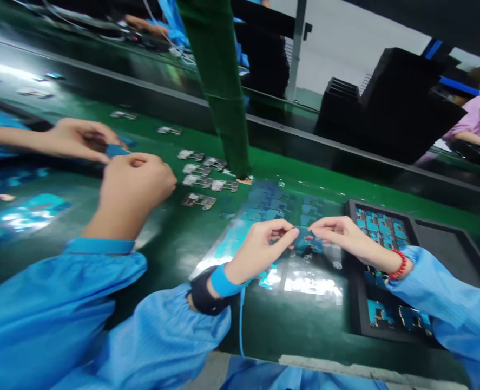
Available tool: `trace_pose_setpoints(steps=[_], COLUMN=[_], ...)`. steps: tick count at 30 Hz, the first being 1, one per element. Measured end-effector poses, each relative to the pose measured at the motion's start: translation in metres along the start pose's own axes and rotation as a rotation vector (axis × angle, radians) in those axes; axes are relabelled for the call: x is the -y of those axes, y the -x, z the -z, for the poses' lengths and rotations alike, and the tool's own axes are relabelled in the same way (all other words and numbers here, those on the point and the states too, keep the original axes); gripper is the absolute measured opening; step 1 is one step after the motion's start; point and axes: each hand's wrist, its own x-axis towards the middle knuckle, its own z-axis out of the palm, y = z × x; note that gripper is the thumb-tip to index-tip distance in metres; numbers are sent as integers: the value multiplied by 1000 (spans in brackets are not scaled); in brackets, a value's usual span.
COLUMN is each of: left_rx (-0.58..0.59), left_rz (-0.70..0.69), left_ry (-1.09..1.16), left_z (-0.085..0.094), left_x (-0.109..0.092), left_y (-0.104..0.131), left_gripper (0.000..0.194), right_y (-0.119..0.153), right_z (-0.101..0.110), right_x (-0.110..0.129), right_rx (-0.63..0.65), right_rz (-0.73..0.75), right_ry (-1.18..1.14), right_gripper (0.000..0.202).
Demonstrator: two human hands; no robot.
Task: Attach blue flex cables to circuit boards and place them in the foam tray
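Observation:
My left hand (pixel 262 249) wears a blue and black wrist strap (pixel 209 290) with a blue cord. Its thumb and forefinger are pinched together. Facing it, my right hand (pixel 347 237), with a red bead bracelet (pixel 400 265), pinches in the same way, fingertips a small gap apart from the left's. A thin, blurred thing seems to span that gap; its kind cannot be made out. Under the fingertips shows a blue piece (pixel 310 246), over a shiny clear sheet (pixel 219 254) bearing rows of blue cut-out shapes.
Right of my hands lies a black tray (pixel 355 309) with blue circuit boards (pixel 380 225). Several silvery parts (pixel 199 201) lie on the green table (pixel 162 292). A co-worker's hands (pixel 136 181) hold a blue piece at left. A green-wrapped post (pixel 223 92) stands behind.

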Motion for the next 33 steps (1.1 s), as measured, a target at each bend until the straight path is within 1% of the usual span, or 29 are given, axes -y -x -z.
trace_pose_setpoints(steps=[3, 5, 7, 9, 10, 12, 14, 16, 20, 25, 27, 30, 32, 33], left_rx=[4, -19, -124, -302, -380, -499, -580, -629, -653, -641, -634, -614, -611, -611], left_rz=[2, 11, 45, 113, 155, 239, 321, 391, 495, 561, 551, 502, 446, 406], left_ry=[-51, -138, -263, -396, -451, -543, -617, -676, -750, -782, -766, -705, -652, -619], left_z=[-1, 8, 26, 49, 60, 78, 88, 92, 99, 118, 126, 133, 131, 127], left_x=[1, 1, 5, 13, 18, 30, 43, 54, 69, 77, 77, 73, 63, 55], left_y=[-1, -5, -13, -22, -27, -35, -40, -43, -46, -46, -45, -42, -38, -35], left_gripper=[29, 29, 25, 28, 33, 41, 45, 46, 43, 45, 44, 30, 20, 17], right_y=[0, 3, 9, 17, 21, 28, 34, 38, 44, 50, 53, 60, 66, 70], right_z=[5, 7, 9, 11, 12, 13, 13, 11, 8, 12, 15, 19, 22, 23], right_x=[-8, -11, -12, -12, -12, -13, -16, -19, -24, -27, -29, -32, -33, -33], right_rx=[-62, -116, -211, -269, -273, -250, -219, -189, -151, -115, -98, -115, -151, -175], right_rz=[60, 168, 320, 459, 508, 567, 595, 608, 626, 620, 632, 680, 698, 695], right_ry=[18, 135, 325, 501, 561, 620, 638, 633, 617, 623, 627, 633, 636, 636], right_gripper=[40, 34, 26, 17, 14, 10, 8, 8, 9, 8, 9, 12, 16, 16])
